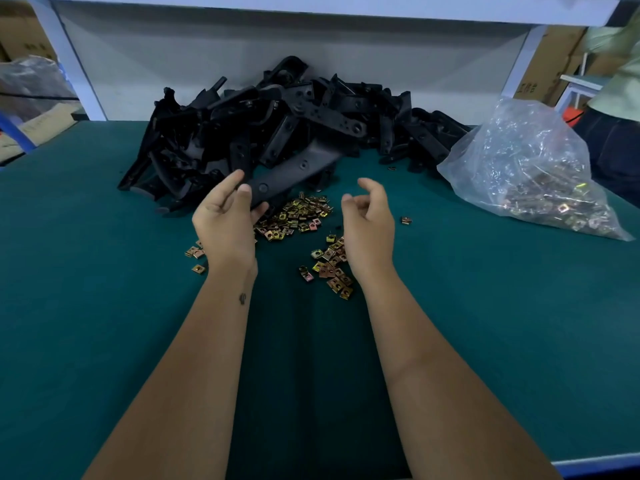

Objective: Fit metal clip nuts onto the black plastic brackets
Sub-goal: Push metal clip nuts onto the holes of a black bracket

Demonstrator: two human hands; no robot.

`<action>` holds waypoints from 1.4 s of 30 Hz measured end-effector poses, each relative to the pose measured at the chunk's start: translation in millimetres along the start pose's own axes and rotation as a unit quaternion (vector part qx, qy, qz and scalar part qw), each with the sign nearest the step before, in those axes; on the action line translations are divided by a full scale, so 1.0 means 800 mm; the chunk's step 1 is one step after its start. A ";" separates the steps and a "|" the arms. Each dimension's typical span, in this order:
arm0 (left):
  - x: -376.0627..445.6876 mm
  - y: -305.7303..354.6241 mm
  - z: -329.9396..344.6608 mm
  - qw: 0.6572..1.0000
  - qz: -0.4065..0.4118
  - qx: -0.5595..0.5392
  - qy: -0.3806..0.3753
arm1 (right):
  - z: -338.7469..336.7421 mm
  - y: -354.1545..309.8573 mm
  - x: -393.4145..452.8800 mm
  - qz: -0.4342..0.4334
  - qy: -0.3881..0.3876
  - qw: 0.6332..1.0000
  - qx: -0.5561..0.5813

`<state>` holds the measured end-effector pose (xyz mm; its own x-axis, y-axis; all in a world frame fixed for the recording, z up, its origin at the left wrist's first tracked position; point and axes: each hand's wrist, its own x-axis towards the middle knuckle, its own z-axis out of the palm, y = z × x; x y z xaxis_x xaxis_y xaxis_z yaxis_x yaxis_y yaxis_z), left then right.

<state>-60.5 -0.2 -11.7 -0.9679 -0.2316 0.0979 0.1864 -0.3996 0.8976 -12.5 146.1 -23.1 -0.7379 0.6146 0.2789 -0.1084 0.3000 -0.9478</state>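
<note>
Bracket in my left hand: fingers and thumb curl round its near end, long body pointing away toward the far edge of the table, other end still against the heap. Probably I hold it by the end so the flat face with the holes stays exposed for a nut. Right hand hovers just beside it, fingers loosely curled, thumb and forefinger close together. Cannot tell if a nut sits between them; nothing visible there, so I count it as empty.

Pile of black brackets sits at the far edge against the back panel, middle of the table. Clip nuts lie scattered loose on the green mat right below both hands, a second cluster nearer me under the right wrist, a few strays at left and one at right. Loose nuts spread thin like this look easy to pinch one at a time. Plastic bag of more nuts lies toward the far right corner, well apart from the hands, likely the refill stock.

Step in hand, my judgement: bracket picked, nut not yet fitted. Next move needs a nut pinched and slid onto the bracket edge over a hole. Another person's sleeve shows at far right.
</note>
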 end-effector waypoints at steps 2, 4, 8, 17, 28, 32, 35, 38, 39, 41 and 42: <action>0.000 -0.002 0.001 1.000 -0.013 0.013 -0.014 | -0.002 -0.002 -0.001 -0.002 0.003 0.998 0.059; 0.000 -0.005 0.002 0.999 -0.025 0.030 -0.022 | -0.004 -0.006 -0.001 0.016 0.006 0.992 0.124; 0.002 -0.007 -0.001 0.998 -0.018 0.062 -0.019 | -0.012 -0.014 0.000 0.027 -0.007 0.973 0.231; -0.005 -0.001 0.001 0.991 -0.041 -0.062 -0.115 | -0.011 -0.025 -0.005 0.058 -0.053 0.968 0.240; -0.018 -0.012 0.019 0.989 -0.102 -0.022 -0.109 | 0.002 -0.019 -0.016 -0.010 -0.135 0.990 0.042; -0.013 -0.016 0.017 0.992 -0.108 -0.013 -0.069 | -0.033 -0.002 0.008 -0.012 0.006 0.973 -0.232; -0.011 -0.017 0.016 0.991 -0.119 -0.020 -0.053 | -0.052 0.012 0.022 0.056 0.019 0.925 -0.375; -0.010 -0.018 0.017 0.991 -0.126 -0.028 -0.043 | -0.046 0.013 0.022 0.015 -0.001 0.915 -0.403; -0.010 -0.018 0.017 0.990 -0.129 -0.029 -0.042 | -0.041 0.014 0.022 -0.018 -0.019 0.910 -0.414; -0.009 -0.019 0.017 0.990 -0.132 -0.026 -0.040 | -0.034 0.015 0.023 -0.055 -0.078 0.893 -0.440; -0.009 -0.019 0.017 0.990 -0.134 -0.023 -0.040 | -0.031 0.016 0.023 -0.054 -0.110 0.884 -0.451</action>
<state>-58.8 19.8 -20.0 -0.9936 -0.0419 -0.1050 -0.0725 -0.4773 0.8757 -10.8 179.4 -26.0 -0.8783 0.4193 0.2299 0.3156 0.8695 -0.3800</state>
